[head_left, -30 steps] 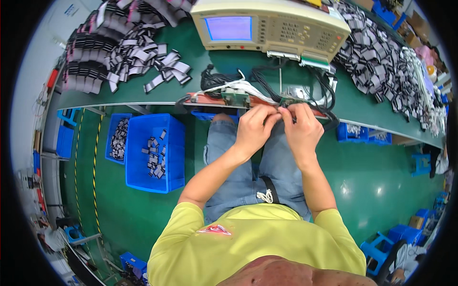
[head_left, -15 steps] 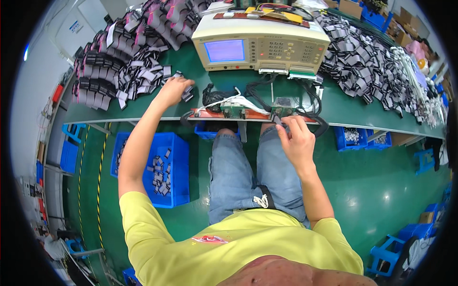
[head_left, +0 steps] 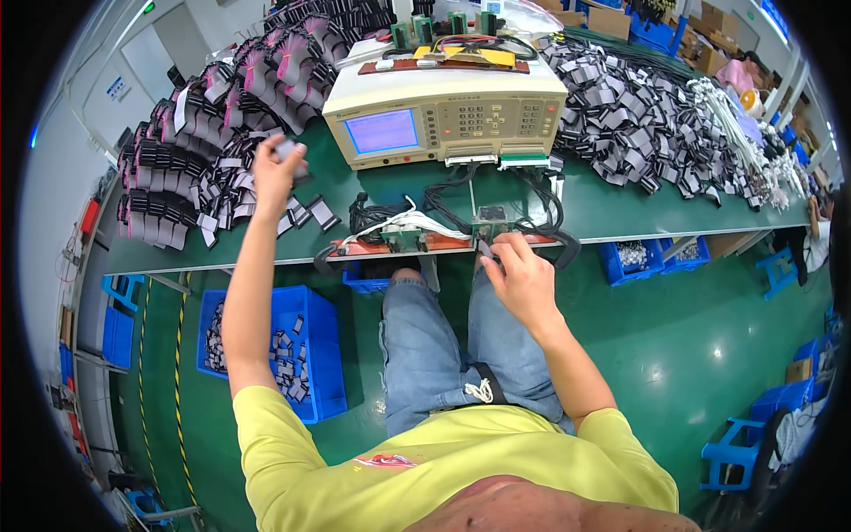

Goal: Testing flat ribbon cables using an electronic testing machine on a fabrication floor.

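My left hand (head_left: 275,176) is raised over the near edge of a pile of short grey ribbon cables (head_left: 232,182) with black connectors. Its thumb and fingers pinch a short grey ribbon cable (head_left: 286,151), slightly blurred. More loose cables (head_left: 324,214) lie on the table beside my wrist. At the table's front edge, my right hand (head_left: 521,282) is closed on a small dark grey piece, seemingly a ribbon cable (head_left: 484,249), at the small green circuit board (head_left: 488,227). That board is mounted on a reddish strip (head_left: 443,241); my fingers partly hide the contact.
A beige bench tester (head_left: 443,111) with a lit screen stands behind the board, joined by black cables (head_left: 538,199). Another large ribbon-cable heap (head_left: 612,124) covers the table's right. Below, a blue bin (head_left: 330,355) holds cables; small blue bins (head_left: 612,266) sit under the right side.
My left hand has moved farther forward and left from the cables and now lifts one. My right hand stays at the circuit board. The whole view has shifted slightly.
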Tool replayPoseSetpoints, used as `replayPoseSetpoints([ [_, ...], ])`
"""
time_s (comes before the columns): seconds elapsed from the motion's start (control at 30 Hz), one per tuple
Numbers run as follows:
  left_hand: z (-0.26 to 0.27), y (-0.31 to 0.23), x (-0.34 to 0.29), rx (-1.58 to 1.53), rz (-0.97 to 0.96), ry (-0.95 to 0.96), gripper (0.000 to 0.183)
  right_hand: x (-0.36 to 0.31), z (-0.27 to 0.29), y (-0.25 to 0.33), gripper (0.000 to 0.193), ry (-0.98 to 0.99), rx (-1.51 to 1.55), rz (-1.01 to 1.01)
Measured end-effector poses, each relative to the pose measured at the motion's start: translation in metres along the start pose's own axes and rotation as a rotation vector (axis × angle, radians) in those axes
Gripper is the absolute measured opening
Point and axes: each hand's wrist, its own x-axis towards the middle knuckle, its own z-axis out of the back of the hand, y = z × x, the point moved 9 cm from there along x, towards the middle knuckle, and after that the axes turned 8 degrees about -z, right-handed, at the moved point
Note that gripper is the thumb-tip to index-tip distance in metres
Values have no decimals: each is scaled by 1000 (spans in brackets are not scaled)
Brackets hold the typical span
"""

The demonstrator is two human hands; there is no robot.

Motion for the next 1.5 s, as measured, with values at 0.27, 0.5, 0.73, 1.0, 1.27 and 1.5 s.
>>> replayPoseSetpoints([
  [0.27,-31,96,-67,-201,148,111,42,7,-29,1,23,273,-242,127],
  [0.5,-22,84,-68,-122,40,36,34,6,-35,-1,24,330,-269,143],
  [0.73,-20,86,-69,-66,29,14,33,1,-39,-7,22,198,-247,133],
  [1.0,-12,119,-67,8,17,51,35,-55,-16,42,16,191,74,436],
  [1.27,-16,112,-62,-34,22,61,30,-63,62,-90,27,299,-162,-68],
  [1.5,-13,118,-61,-37,2,54,32,117,228,-277,29,-269,-640,-301],
])
